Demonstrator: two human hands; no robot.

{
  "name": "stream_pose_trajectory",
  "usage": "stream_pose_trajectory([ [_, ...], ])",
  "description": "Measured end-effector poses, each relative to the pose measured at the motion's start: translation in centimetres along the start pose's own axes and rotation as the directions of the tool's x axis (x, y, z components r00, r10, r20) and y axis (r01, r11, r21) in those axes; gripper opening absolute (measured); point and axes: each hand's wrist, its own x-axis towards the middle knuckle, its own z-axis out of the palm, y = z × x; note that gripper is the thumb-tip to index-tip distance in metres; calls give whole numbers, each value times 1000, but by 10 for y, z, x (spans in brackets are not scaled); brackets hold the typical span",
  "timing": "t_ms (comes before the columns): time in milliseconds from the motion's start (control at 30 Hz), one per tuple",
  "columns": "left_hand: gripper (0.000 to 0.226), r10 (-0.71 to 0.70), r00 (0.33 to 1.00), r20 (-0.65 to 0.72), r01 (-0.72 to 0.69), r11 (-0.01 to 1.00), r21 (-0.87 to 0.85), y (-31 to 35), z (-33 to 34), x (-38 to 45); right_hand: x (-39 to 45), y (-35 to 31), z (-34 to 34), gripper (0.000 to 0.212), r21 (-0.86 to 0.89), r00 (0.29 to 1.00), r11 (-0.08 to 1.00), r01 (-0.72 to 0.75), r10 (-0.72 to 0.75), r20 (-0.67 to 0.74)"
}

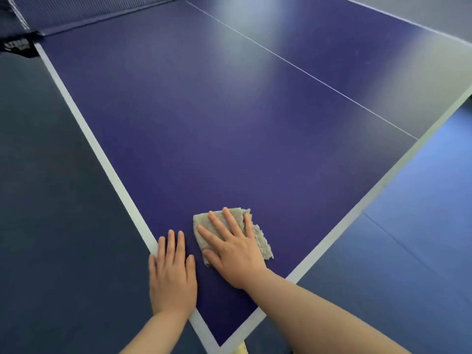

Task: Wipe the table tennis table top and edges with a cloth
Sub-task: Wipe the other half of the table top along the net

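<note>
- Table tennis table: blue top with white border lines, thin centre line running away from the viewer. It fills most of the view; the near corner sits at the bottom of the frame.
- Net: stretched across the far end, at the top left; its post clamp shows at the table's left edge.
- Floor: dark blue to the left, brighter blue panels to the right of the table.
- Right hand: lies flat on the cloth, palm down. Fingers straight and moderately spread, thumb out to the left on the cloth's near edge. It presses and does not pinch.
- Left hand: flat on the table beside the left white line, just left of the cloth, apart from it. Fingers straight and close together; it holds nothing and appears to serve as a brace.
- Cloth: pale, frayed, folded into a rough square, on the blue surface near the corner, between the two white border lines.
- Assessment: the step in hand appears to be wiping the top near the corner. Most of the surface looks not yet covered.
- Recommendation: keep the palm flat with even pressure, work in overlapping straight passes, and carry each pass over the white border so the edges are included. Keep the cloth folded.
</note>
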Motion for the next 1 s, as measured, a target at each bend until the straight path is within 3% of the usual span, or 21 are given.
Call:
stream_pose_trajectory([
  [133,62,-22,1000,-4,22,999,33,12,8,8,6,33,-10,56,-8,987,987,-163,163,4],
  [333,55,101,994,44,-104,991,81,45,11,16,-15,93,-26,62,-20,921,921,-389,388,-22],
  [633,59,338,939,62,-343,932,118,141,46,41,-28,165,-46,67,11,857,859,-513,512,-49],
  [833,60,390,919,62,-395,909,131,200,63,54,-33,212,-55,72,81,825,830,-552,557,-96],
  [1000,60,408,912,52,-411,900,145,246,75,67,-40,260,-56,54,166,769,811,-562,585,-256],
])
